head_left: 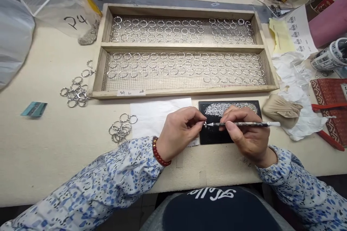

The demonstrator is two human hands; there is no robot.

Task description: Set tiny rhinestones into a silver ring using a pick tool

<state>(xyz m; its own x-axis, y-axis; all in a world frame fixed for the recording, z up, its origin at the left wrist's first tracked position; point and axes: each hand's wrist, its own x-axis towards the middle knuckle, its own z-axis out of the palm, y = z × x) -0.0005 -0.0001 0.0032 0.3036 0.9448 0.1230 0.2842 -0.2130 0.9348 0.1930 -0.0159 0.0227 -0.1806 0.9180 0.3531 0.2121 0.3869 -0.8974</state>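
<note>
My left hand (pixel 180 130) pinches a small silver ring (pixel 205 124) between thumb and fingertips, over the left part of a black tray (pixel 217 138). In my right hand (pixel 248 135) is a thin pencil-like stick (pixel 252 124) with a white tip, which points left and meets the ring or comes very close to it. Tiny glittering stones (pixel 225 109) lie spread along the tray's far side. A white paper sheet (pixel 151 115) lies partly under my left hand. Left of it is a loose pile of silver rings (pixel 120 128).
Beyond my hands lies a wooden frame (pixel 181 47) with wire mesh, holding rows of rings in two sections. More rings (pixel 74 93) lie at its left corner. At right are a beige cloth bundle (pixel 282 110), crumpled tissue (pixel 294 75) and red-handled pliers (pixel 330 140).
</note>
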